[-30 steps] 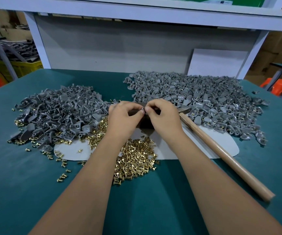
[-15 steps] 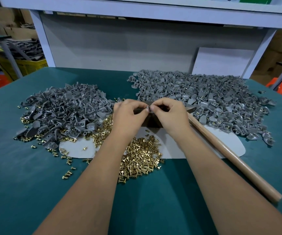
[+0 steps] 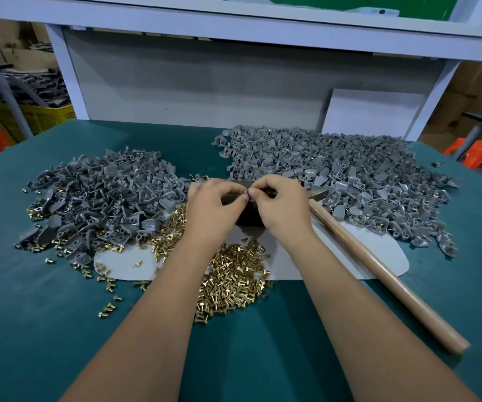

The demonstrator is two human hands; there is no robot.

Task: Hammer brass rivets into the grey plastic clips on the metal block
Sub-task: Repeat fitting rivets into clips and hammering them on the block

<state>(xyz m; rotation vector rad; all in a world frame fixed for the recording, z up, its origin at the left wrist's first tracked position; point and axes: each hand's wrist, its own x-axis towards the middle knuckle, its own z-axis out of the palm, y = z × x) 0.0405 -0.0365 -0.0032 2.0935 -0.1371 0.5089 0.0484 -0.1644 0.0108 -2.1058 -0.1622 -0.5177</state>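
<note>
Grip: the left hand (image 3: 215, 207) and the right hand (image 3: 281, 206) meet fingertip to fingertip and together pinch a small grey clip (image 3: 245, 195). Both sets of fingers are curled in on it. Whether a rivet is already in it is too small to tell.

Under the grip: the dark metal block (image 3: 248, 217) sits directly below the pinched clip. The hands cover most of it, so I cannot tell whether the clip touches its top.

Just right of the grip: the hammer's wooden handle (image 3: 379, 274) lies on the table, running from beside the right wrist toward the near right. Neither hand holds it.

Toward the person: a heap of brass rivets (image 3: 234, 274) lies beneath the forearms, spilling off the pale mat (image 3: 379, 250) onto the green table (image 3: 30, 314).

Left of the grip: a pile of plain grey clips (image 3: 103, 195), with stray rivets at its edges.

Right and beyond: a larger pile of clips (image 3: 335, 175), some showing brass, so probably finished ones.

Step, as I judge it: seating a rivet in the clip by hand, before any hammering.

Risk 1: a rivet started crooked would likely bend or split the plastic under the blow.

Risk 2: letting go to reach for the hammer could let the clip tip or slide off the block.

Risk 3: fingers this close to the part are exposed if the strike lands off centre.

Risk 4: a forearm dragging through the loose rivets could scatter them off the table.
</note>
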